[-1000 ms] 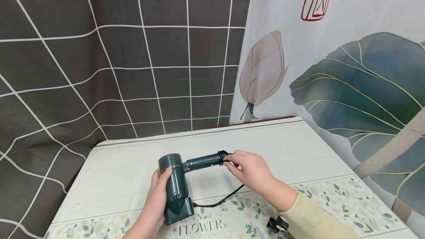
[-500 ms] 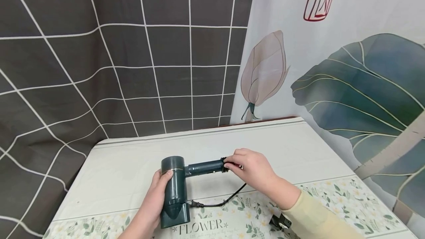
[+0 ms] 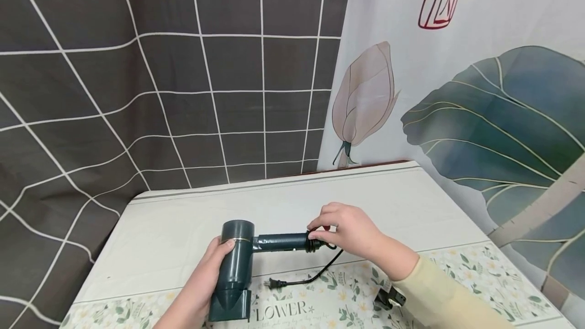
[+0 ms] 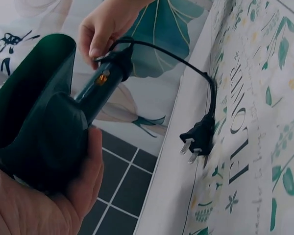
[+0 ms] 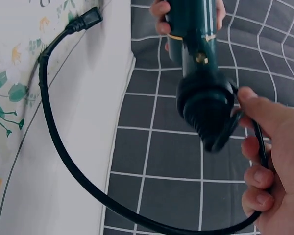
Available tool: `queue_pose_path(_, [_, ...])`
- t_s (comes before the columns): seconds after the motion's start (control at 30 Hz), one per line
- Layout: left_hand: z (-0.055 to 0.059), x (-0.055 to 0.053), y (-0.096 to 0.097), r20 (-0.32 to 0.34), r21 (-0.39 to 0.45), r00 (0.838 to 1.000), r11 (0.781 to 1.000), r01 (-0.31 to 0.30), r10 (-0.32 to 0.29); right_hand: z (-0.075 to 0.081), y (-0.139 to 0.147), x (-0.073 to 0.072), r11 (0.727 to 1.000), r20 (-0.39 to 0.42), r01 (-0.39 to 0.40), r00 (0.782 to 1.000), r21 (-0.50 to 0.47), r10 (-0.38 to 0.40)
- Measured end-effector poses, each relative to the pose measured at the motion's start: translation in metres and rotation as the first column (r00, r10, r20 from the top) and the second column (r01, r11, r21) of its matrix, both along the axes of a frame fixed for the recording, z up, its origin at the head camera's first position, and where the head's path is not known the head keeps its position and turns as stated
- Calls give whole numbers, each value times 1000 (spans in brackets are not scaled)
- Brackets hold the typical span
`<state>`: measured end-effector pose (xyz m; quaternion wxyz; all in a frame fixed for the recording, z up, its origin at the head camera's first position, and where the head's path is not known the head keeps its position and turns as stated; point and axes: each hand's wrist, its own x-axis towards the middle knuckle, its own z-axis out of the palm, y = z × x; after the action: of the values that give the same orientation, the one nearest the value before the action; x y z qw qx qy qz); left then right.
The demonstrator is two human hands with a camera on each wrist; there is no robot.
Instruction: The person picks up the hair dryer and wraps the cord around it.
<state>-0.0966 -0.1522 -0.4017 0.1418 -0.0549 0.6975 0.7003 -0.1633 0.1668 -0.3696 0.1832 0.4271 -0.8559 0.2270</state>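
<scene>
The left hand (image 3: 207, 273) grips the barrel of the dark green hair dryer (image 3: 237, 263), held just above the table (image 3: 183, 227). The right hand (image 3: 349, 230) pinches the black cord (image 3: 315, 278) at the end of the dryer's handle. The cord loops down from there to its plug (image 3: 274, 284), which lies on the table beside the dryer.

Plug (image 3: 274, 283) on table (image 3: 411, 202), right of dryer (image 3: 237, 263).

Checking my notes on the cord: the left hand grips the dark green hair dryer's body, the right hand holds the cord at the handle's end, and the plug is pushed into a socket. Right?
Not quite: the plug is in no socket. In the left wrist view its prongs are bare, lying on the tablecloth. The left hand does grip the hair dryer, and the right hand holds the cord.
</scene>
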Motion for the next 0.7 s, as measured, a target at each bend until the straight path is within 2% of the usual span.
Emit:
queue_pose_path(0.13, [1,1,-4,38,17,999,999,27,-28,0,2,-3,998,67,-54,996,18,53])
queue_pose_path(0.37, [1,2,-7,44,59,996,996,70,-73,-5,8,-14,991,97,-136,986,-1,135])
queue_pose_path(0.7, [-2,2,-8,38,45,997,997,63,-65,-12,15,-30,995,76,-102,992,-15,103])
